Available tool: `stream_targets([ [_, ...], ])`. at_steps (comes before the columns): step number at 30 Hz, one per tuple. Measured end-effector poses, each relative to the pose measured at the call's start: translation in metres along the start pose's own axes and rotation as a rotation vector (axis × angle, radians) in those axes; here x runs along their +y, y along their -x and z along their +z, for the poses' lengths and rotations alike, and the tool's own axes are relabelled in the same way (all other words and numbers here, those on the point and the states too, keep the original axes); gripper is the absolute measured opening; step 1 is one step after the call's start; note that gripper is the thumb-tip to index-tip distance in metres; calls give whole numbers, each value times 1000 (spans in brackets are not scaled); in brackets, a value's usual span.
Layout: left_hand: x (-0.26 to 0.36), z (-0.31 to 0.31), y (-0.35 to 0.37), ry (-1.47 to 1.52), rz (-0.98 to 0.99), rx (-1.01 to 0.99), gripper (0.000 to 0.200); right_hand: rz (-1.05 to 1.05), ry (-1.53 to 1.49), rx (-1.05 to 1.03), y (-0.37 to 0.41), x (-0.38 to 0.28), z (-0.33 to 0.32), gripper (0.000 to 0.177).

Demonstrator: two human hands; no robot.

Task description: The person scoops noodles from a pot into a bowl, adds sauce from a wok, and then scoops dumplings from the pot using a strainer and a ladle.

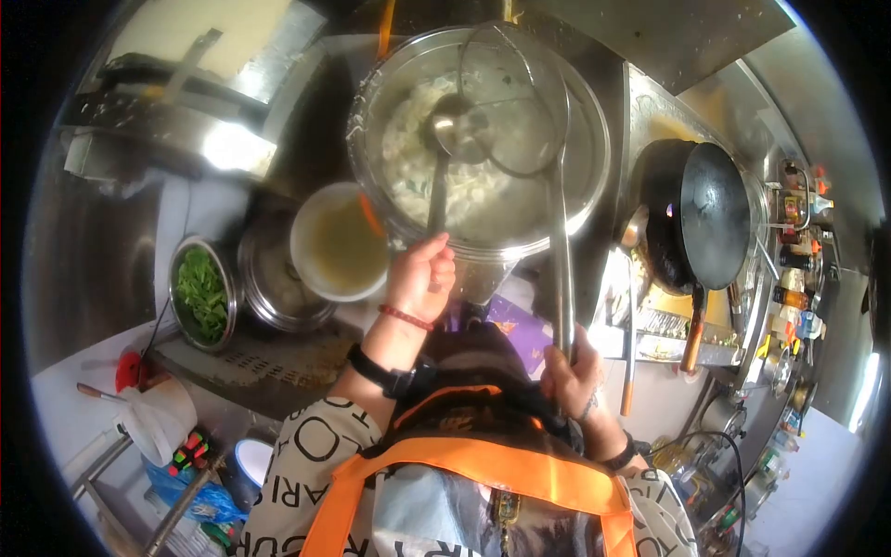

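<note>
Gripping the stiff, likely steam-slick ladle (pixel 438 186) at its handle end in the clenched left hand (pixel 422 274), the long, light wire skimmer (pixel 558 232) likewise in the right hand (pixel 568 371), dipping into the pot (pixel 601 153) at upper centre.

Support: stainless steel counter (pixel 278 367), running from lower left toward the centre of the frame, its surface dull and stained.

On it, left of centre: a small steel bowl (pixel 176 299) of chopped greens. Just beside it, to the right, a round steel pan (pixel 274 288). A white bowl (pixel 300 243) of yellowish liquid overlaps the pan's upper edge; whether it rests on the pan is unclear.

Upper centre: large steel pot (pixel 594 176), white contents.

Right: steel stove top (pixel 650 107) carrying a black wok (pixel 715 213).
</note>
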State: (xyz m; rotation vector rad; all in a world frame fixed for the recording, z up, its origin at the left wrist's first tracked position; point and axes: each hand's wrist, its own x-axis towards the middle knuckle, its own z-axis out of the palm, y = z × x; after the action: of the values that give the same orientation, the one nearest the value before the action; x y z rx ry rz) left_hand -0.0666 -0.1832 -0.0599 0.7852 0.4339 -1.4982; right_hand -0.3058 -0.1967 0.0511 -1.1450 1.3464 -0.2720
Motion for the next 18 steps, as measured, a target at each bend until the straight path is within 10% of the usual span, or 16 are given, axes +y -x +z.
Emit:
stream_targets([
  [8,29,2,17,76,-47,-43,20,-195,215,196,-13,33,-11,32],
  [18,89,13,102,-179,140,-55,27,325,-352,-108,-23,-13,-40,15],
])
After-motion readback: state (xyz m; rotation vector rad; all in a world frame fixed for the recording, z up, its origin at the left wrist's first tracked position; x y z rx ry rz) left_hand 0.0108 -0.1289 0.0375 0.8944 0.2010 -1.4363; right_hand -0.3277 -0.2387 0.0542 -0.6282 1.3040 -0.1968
